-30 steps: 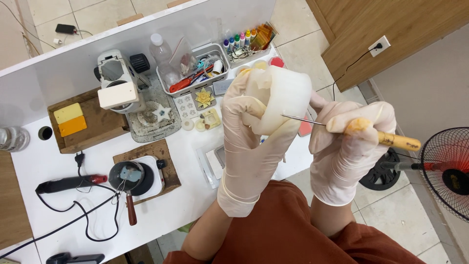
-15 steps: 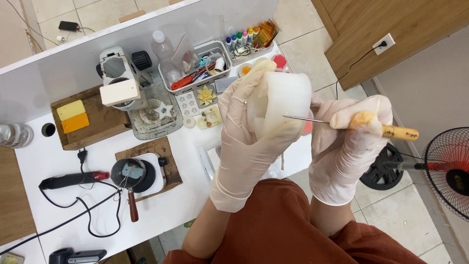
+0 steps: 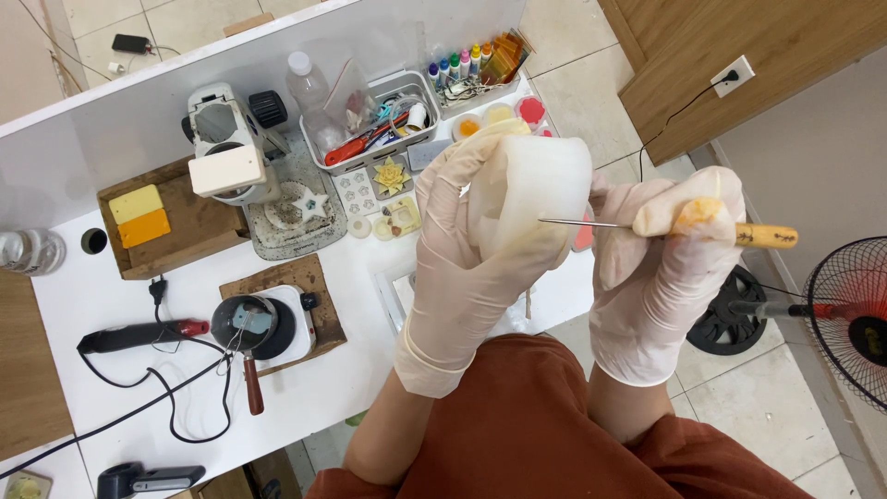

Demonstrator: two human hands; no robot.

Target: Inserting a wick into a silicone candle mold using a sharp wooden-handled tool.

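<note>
Since the earlier frames I see the white cylindrical mould (image 3: pixel 540 189) tipped slightly more upright and drawn a little toward frame centre; the needle tool (image 3: pixel 665 226) stays level against it. The mould sits at centre-right of the frame, above the white table (image 3: pixel 305 407). My left hand (image 3: pixel 462 268), gloved, is curled closed around the mould's left and lower sides, fingers wrapping its wall. My right hand (image 3: pixel 661 268), gloved, is clenched on the tool's wooden handle at right of centre; its thin metal shaft runs leftward and its tip touches the mould's side. Both forearms rise from the lower centre of the frame, wrists bent inward toward each other.

Behind the mould, partly hidden by it, lie small colour pots (image 3: pixel 499 115) and a white basket of tools (image 3: pixel 388 125). A flower-shaped piece (image 3: pixel 390 176) rests just left of my left hand. At upper left stand a white machine (image 3: pixel 226 152) and a wooden tray with yellow blocks (image 3: pixel 148 217); below them, a small pan on a hot plate (image 3: pixel 249 323). A fan (image 3: pixel 845 319) occupies the right edge, on the floor.
</note>
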